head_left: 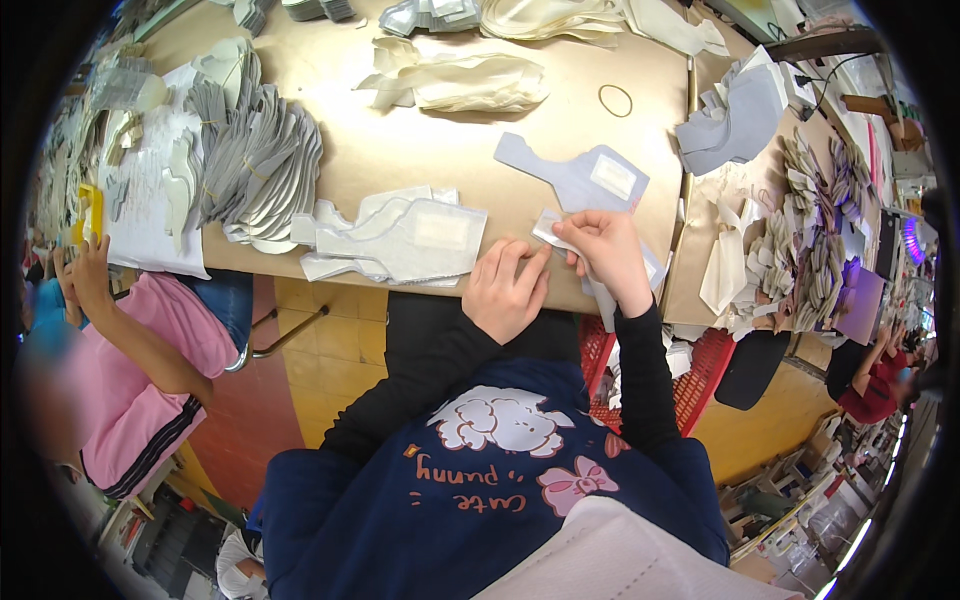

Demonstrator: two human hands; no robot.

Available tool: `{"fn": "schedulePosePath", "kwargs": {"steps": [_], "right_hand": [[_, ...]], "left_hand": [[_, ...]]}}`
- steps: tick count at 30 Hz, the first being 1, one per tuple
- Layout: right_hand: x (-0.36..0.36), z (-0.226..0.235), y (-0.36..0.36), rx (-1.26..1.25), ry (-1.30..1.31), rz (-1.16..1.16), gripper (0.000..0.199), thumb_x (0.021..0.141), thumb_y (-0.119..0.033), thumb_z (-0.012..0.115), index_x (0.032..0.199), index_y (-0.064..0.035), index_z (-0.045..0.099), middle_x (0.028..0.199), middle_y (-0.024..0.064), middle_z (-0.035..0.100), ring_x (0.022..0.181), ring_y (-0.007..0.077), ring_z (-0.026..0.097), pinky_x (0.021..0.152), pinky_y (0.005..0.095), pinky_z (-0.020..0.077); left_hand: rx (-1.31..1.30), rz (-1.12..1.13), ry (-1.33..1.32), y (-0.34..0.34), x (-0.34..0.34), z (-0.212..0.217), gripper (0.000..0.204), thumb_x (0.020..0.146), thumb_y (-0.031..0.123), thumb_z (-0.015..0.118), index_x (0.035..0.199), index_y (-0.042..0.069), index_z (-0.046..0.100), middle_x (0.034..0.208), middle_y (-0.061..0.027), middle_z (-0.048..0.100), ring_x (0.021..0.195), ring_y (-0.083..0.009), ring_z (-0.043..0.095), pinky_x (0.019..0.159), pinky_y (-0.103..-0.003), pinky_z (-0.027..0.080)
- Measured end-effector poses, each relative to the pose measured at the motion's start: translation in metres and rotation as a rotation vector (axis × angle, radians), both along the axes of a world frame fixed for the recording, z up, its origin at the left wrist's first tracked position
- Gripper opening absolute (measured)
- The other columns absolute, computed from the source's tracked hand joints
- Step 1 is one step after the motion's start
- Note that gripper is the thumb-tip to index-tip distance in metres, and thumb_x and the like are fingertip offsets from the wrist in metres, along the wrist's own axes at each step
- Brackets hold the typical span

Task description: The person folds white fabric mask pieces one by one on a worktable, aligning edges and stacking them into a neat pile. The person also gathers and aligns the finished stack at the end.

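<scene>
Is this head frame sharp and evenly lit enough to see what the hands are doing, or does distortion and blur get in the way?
Head view: even bright light, left hand and right hand sharp on the grey cut piece; table edges bow from fisheye; black vignette rings the frame; the far-left margin is blurred.

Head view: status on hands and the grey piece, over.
Right hand pinching a small white strip at table edge. Left hand flat beside it, index finger at strip. Grey cut piece just beyond. Nothing obstructing.

grey cut fabric piece (580, 180) with white patch, tan table (400, 150), red basket (690, 385), pink shirt (140, 370)
</scene>
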State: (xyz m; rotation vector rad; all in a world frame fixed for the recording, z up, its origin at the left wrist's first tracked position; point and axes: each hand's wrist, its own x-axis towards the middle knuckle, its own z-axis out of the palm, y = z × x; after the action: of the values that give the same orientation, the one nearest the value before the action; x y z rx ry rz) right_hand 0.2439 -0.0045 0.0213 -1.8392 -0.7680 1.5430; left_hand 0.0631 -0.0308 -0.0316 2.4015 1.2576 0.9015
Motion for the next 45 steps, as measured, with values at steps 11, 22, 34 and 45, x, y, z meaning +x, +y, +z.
{"fn": "schedulePosePath", "kwargs": {"steps": [11,22,34,45], "right_hand": [[-0.002,0.001,0.001,0.015,-0.018,-0.004,0.023,0.092,-0.016,0.073,0.084,0.0053,0.069,0.061,0.0053,0.064,0.045,0.0072,0.054,0.042,0.0229,0.0373],[-0.002,-0.001,0.001,0.026,-0.047,0.019,0.023,0.092,-0.017,0.073,0.083,0.0043,0.069,0.06,0.005,0.064,0.045,0.0077,0.054,0.043,0.0227,0.0378],[0.016,0.016,-0.021,0.15,-0.1,0.266,0.029,0.091,-0.018,0.071,0.112,0.0013,0.069,0.075,0.0066,0.071,0.067,0.0101,0.064,0.063,0.0266,0.0481],[0.083,0.034,-0.078,0.154,-0.131,0.139,0.047,0.084,-0.004,0.075,0.129,-0.0048,0.064,0.101,0.0039,0.069,0.091,0.0115,0.062,0.088,0.0268,0.0484]], "left_hand": [[0.009,-0.002,0.098,0.0,0.001,0.0,0.031,0.084,0.019,0.071,0.115,0.013,0.071,0.133,-0.0008,0.061,0.123,-0.0227,0.057,0.095,-0.035,0.047],[-0.001,-0.013,0.142,0.001,0.003,0.004,0.031,0.086,0.019,0.068,0.116,0.011,0.068,0.141,-0.0006,0.059,0.127,-0.0236,0.055,0.097,-0.035,0.045],[-0.06,-0.032,0.158,0.001,0.005,0.01,0.028,0.089,0.016,0.064,0.117,0.009,0.065,0.149,-0.0034,0.055,0.137,-0.027,0.05,0.099,-0.038,0.04],[-0.078,-0.043,0.178,0.001,0.004,0.005,0.029,0.09,0.019,0.063,0.119,0.011,0.064,0.151,-0.0028,0.053,0.14,-0.0268,0.048,0.104,-0.04,0.038]]}}
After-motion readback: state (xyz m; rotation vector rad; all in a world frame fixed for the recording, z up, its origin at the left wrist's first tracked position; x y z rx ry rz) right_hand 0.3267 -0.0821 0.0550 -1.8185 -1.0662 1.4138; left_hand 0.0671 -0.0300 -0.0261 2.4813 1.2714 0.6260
